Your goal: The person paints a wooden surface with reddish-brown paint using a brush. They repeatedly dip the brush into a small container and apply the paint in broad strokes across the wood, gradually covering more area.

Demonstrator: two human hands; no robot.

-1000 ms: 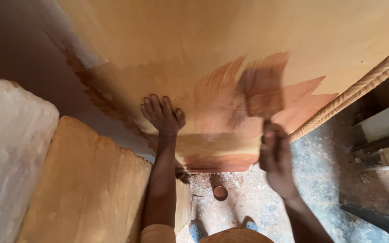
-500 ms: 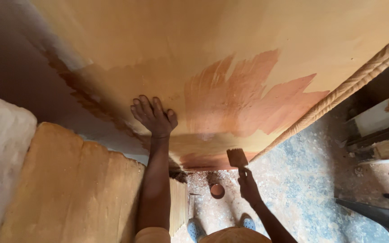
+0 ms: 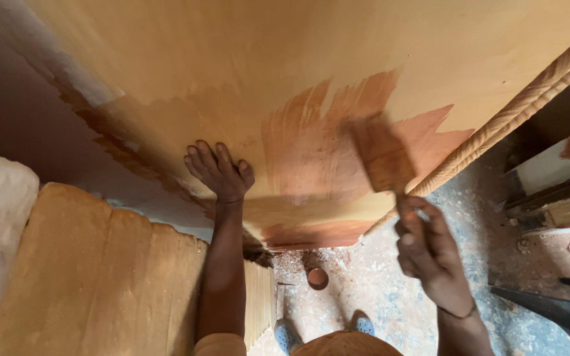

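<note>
The right hand (image 3: pixel 430 254) is clenched round the handle of a wide brush (image 3: pixel 382 155), bristle end up and blurred, laid against the face of a big wooden panel (image 3: pixel 338 46) approx. in the middle of the reddish-brown stained patch (image 3: pixel 318 151). The left hand (image 3: pixel 220 173) is released, holding nothing, palm & fingers spread flat on the panel just left of that patch, prob. steadying it. Progress, judging by colour: stain covers only a jagged area in the lower-centre of the panel, w/ feathered stroke ends at top, plus a darker strip along the bottom edge (image 3: pixel 311 232). The upper part & the right corner near the rope-twist moulding (image 3: pixel 529 99) are bare pale wood, so I'd say well under half is coated; most of the face is left, and the moulding itself looks unstained. The left edge shows a darker, irregular wet-looking band, can't tell if it's stain or shadow. Below, on the dusty floor (image 3: pixel 390 277), a small round brown pot (image 3: pixel 317 278) sits between the panel's bottom edge and the person's shoes, likely the stain supply. A pale carved board (image 3: pixel 100 277) leans at left, apart from the brush.
</note>
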